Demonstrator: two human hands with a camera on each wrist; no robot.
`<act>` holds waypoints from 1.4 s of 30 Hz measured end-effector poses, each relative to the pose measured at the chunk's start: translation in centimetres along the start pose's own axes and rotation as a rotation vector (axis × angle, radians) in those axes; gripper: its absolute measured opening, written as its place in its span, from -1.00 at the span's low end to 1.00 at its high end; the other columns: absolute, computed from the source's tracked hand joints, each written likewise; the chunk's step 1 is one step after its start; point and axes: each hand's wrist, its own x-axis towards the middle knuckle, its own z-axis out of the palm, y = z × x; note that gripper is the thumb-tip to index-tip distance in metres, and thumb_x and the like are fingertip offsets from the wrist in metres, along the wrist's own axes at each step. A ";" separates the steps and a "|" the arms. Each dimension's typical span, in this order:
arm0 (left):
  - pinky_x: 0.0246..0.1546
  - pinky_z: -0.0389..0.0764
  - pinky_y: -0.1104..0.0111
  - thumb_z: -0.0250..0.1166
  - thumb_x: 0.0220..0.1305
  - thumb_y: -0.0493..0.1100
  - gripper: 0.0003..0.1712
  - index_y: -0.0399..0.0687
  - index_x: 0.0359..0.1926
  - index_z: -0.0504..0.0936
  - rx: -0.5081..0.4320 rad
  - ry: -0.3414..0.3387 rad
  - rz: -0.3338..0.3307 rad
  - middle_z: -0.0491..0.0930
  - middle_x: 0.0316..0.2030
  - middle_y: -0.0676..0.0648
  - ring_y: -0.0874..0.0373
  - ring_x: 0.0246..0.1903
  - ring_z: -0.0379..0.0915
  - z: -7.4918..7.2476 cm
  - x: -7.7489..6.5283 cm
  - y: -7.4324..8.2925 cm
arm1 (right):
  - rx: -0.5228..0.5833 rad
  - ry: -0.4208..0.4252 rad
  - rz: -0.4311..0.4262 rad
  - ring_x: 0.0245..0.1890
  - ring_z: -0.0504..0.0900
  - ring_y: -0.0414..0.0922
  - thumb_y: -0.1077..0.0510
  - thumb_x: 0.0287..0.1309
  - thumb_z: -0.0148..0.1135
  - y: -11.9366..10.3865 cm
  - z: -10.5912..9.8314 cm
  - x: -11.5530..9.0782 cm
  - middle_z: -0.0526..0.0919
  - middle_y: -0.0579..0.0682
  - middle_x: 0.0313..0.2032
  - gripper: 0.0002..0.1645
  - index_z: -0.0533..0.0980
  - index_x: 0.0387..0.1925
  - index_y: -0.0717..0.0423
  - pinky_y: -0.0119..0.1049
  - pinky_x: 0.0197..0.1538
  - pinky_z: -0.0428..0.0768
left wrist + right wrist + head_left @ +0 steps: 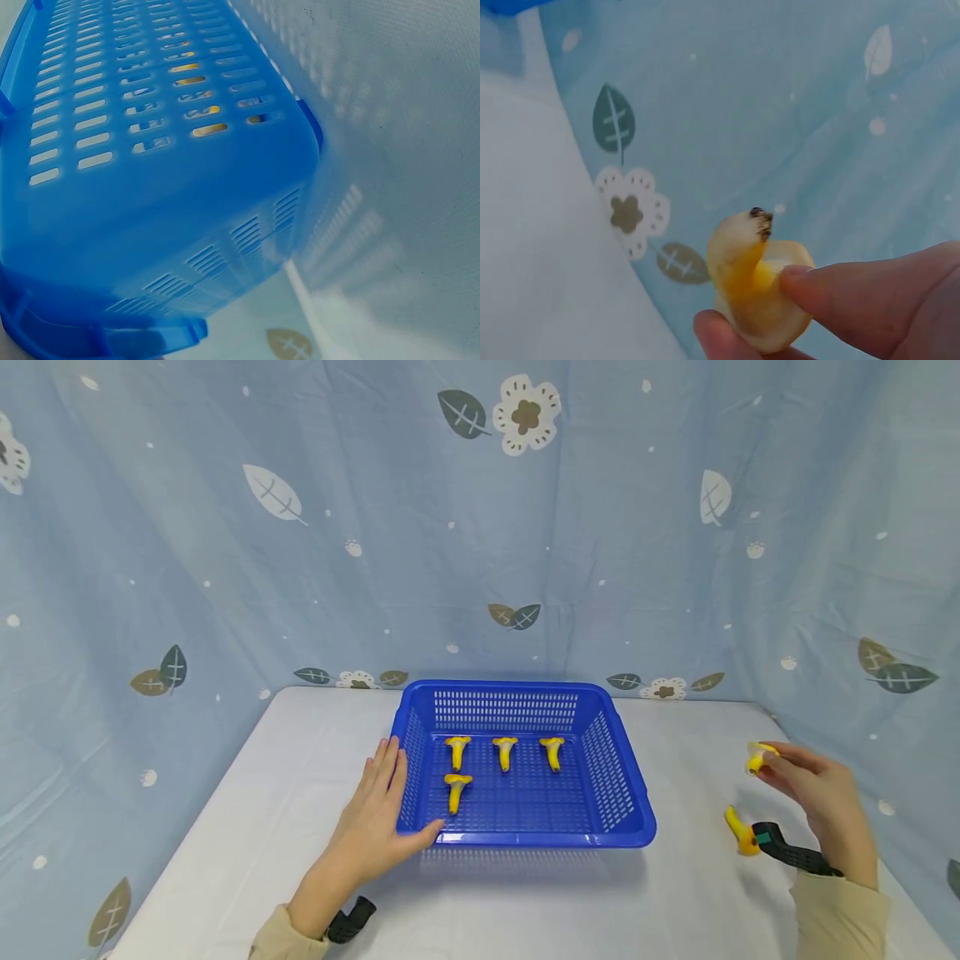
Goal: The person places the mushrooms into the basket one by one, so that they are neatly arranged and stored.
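Mushroom (746, 281), yellow with a dark-tipped stem, is held above the desk (525, 918), well to the right of the blue basket (525, 841). My right grip (828, 802) is clamped on it, thumb to one side near where stem meets cap, fingers to the other, the dark end free. I judge it light enough for fingertips alone and fairly firm, though whether it is real or moulded I cannot tell. Its smooth skin may slip a little, and the thin flare of the cap looks the likeliest part to bruise or chip, so the sound hold is the thick neck just under the cap, pressed gently. Below, near my right wrist, a loose mushroom (742, 837) lies on the desk. In the basket, four mushrooms (506, 753) lie caps away from me, three in a row and one nearer. My left grip (375, 831) lies at the basket's left rim, straight fingers together, thumb spread apart toward the near corner. Behind hangs a blue leaf-print curtain (420, 552).
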 end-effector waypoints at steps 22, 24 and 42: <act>0.46 -0.05 -0.10 0.29 0.13 0.35 0.25 -0.50 0.47 0.02 -0.002 0.003 0.006 -0.18 0.52 -0.39 -0.20 0.52 -0.39 0.1 0.1 0.0 | 0.259 -0.059 -0.246 -0.29 0.71 -0.26 0.23 0.28 0.28 -3.3 4.4 -1.2 0.62 -0.15 -0.14 -0.78 0.65 -0.06 0.14 -0.48 -0.18 0.66; 0.46 -0.05 -0.09 0.30 0.13 0.34 0.25 -0.50 0.47 0.02 0.000 0.008 0.008 -0.17 0.52 -0.40 -0.20 0.52 -0.39 0.1 0.1 0.0 | 0.231 -0.066 -0.275 -0.29 0.71 -0.26 0.22 0.29 0.28 -3.7 5.0 -1.3 0.59 -0.12 -0.11 -0.75 0.63 -0.02 0.20 -0.49 -0.16 0.66; 0.44 -0.02 -0.12 0.30 0.12 0.35 0.26 -0.50 0.47 0.00 0.009 0.005 0.009 -0.17 0.52 -0.40 -0.19 0.52 -0.40 0.2 0.1 -0.2 | -0.177 -0.046 -0.362 -0.25 0.66 -0.36 0.10 0.40 0.16 -7.1 8.8 -0.6 0.51 -0.17 -0.09 -0.55 0.47 0.12 0.38 -0.58 -0.14 0.61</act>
